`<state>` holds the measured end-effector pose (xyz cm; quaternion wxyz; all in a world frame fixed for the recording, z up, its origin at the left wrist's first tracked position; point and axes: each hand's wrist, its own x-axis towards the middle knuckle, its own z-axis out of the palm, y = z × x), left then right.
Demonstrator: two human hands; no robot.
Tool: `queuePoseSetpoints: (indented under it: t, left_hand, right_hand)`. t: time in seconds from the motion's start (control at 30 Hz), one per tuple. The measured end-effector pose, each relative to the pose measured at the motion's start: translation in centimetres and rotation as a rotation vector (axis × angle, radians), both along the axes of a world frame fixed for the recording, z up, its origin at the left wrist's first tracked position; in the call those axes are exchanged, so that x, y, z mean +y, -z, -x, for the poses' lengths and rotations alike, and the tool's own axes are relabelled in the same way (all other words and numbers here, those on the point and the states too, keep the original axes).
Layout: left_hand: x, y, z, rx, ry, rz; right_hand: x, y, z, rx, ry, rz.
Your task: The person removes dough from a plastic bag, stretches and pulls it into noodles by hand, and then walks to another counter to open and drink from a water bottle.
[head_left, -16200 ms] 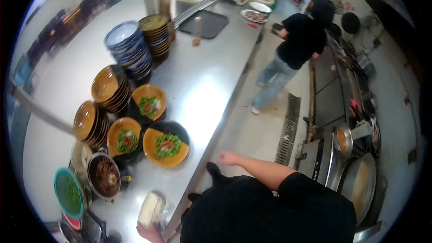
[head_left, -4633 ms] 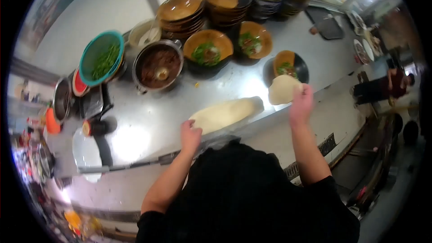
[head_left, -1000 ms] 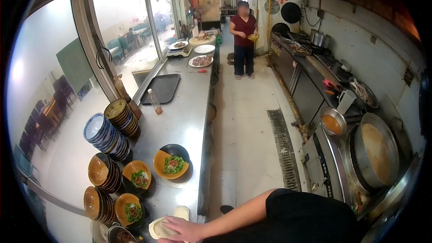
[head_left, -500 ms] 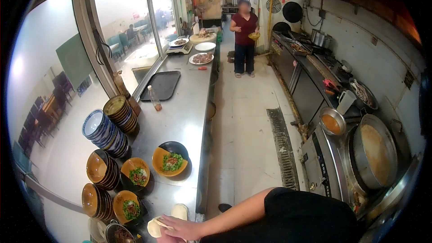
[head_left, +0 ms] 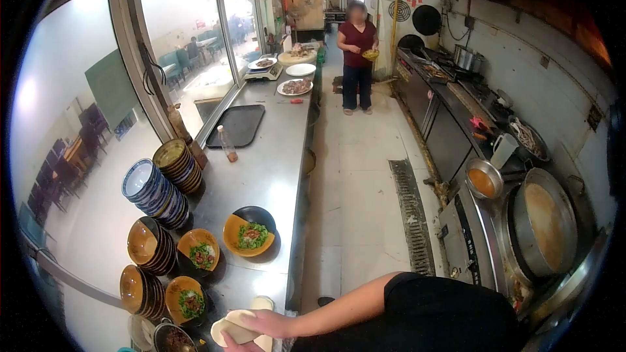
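My right hand (head_left: 267,323) reaches in from the lower right in a black sleeve and grips a flat, pale piece of dough (head_left: 229,331) over the counter. At the bottom edge, part of my left hand (head_left: 236,345) shows, its fingers closed on the same dough; the rest is cut off. Another dough piece (head_left: 263,302) lies on the counter just behind my right hand. Close by are three orange-and-black bowls, a front one (head_left: 190,302), a middle one (head_left: 201,255) and a larger one (head_left: 250,234), each with chopped greens and some meat.
Bowl stacks (head_left: 156,186) line the counter's left side, beside a pot of dark food (head_left: 175,339). Further along are a bottle (head_left: 227,143), a black tray (head_left: 236,125) and a meat plate (head_left: 295,87). A person (head_left: 357,52) stands in the aisle. Right, a large pot (head_left: 544,221) holds cloudy liquid.
My right hand has turned and lifted the dough piece, now gripping it from the side. More of my left hand shows at the dough's lower edge. The view has shifted slightly.
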<state>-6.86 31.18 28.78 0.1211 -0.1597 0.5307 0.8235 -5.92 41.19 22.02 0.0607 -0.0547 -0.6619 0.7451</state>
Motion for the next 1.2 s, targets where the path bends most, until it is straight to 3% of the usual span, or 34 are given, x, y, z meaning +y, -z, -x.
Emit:
queuePoseSetpoints:
  t: [0.07, 0.1, 0.17, 0.2, 0.27, 0.43, 0.73, 0.77, 0.8, 0.93, 0.97, 1.03, 1.1, 1.2]
  left_hand:
    - [-1.8, 2.7, 1.2, 0.122, 0.025, 0.129]
    - [-2.1, 2.8, 1.2, 0.131, 0.024, 0.12]
    - [-3.2, 2.7, 1.1, 0.302, 0.15, 0.341]
    - [-4.3, 4.5, 3.0, 0.018, -0.038, -0.053]
    - [-4.6, 2.9, 3.0, 0.018, -0.093, -0.09]
    - [-3.7, -0.2, 2.7, 0.082, -0.214, -0.133]
    - [-1.5, -0.4, 1.4, 0.343, -0.116, 0.219]
    - [-2.0, 0.7, 1.3, 0.475, -0.025, 0.41]
    - [-2.2, 1.5, 1.3, 0.604, 0.068, 0.603]
    - [-0.7, 1.2, 0.4, 0.626, 0.167, 0.896]
    - [-0.2, 0.5, 0.3, 0.628, 0.164, 0.894]
    - [0.8, -1.0, 0.0, 0.377, 0.214, 0.75]
    - [1.8, -1.3, -0.2, 0.394, 0.197, 0.683]
    - [0.9, 1.2, 0.3, 0.45, 0.218, 0.635]
  right_hand:
    - [1.2, -0.1, 0.1, -0.152, -0.111, 0.321]
    - [1.9, -0.7, 0.3, -0.144, -0.112, 0.311]
    - [2.9, -1.5, 0.5, -0.288, 0.117, 0.567]
    - [3.4, -0.4, 1.1, -0.286, 0.116, 0.571]
    - [4.6, 2.7, 2.2, -0.375, 0.271, 0.523]
    - [6.2, -0.3, 1.7, -0.251, 0.369, 0.596]
    - [3.6, -0.4, 2.8, -0.183, 0.224, 0.498]
    - [3.0, 0.4, 3.0, -0.101, 0.179, 0.479]
    - [2.8, -2.4, 2.0, -0.065, 0.118, 0.477]
    - [1.4, -3.3, 1.4, -0.044, 0.018, 0.332]
    - [1.2, -3.6, 1.3, -0.094, -0.031, 0.339]
    - [0.8, -4.6, 0.7, -0.144, -0.079, 0.344]
    - [0.3, -5.7, 0.2, -0.063, 0.05, 0.161]
    - [-0.5, -3.6, 0.9, -0.049, 0.089, 0.252]
